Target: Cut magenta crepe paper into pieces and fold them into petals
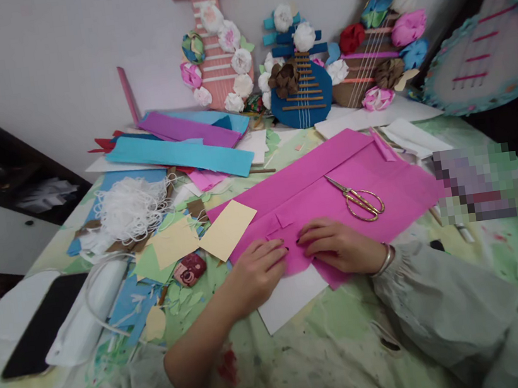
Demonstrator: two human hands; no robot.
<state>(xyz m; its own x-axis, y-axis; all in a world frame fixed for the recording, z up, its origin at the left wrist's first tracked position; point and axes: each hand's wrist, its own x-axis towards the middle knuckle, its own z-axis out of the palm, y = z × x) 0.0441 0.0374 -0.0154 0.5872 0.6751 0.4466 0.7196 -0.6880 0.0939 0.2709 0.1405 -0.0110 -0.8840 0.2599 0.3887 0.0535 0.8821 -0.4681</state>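
A large sheet of bright pink paper (397,195) covers the middle of the table, with a fold along its far side. My left hand (262,270) has its fingers bent together at a piece of the pink paper near its front edge. Facing it from the right, my right hand (337,244) pinches the same paper, with a bracelet on the wrist. A small folded pink strip (282,221) lies just beyond my fingertips. Gold-handled scissors (360,201) rest on the sheet, beyond my right hand. Part of a white sheet (292,298) shows under the pink paper. My fingers hide the exact grip.
Left of the hands lie cream cards (229,228), a dark red case (189,270), tangled white string (130,208) and a black phone (42,324). Coloured paper strips (182,153) are piled behind. Flower-decorated paper instruments (300,93) lean on the wall.
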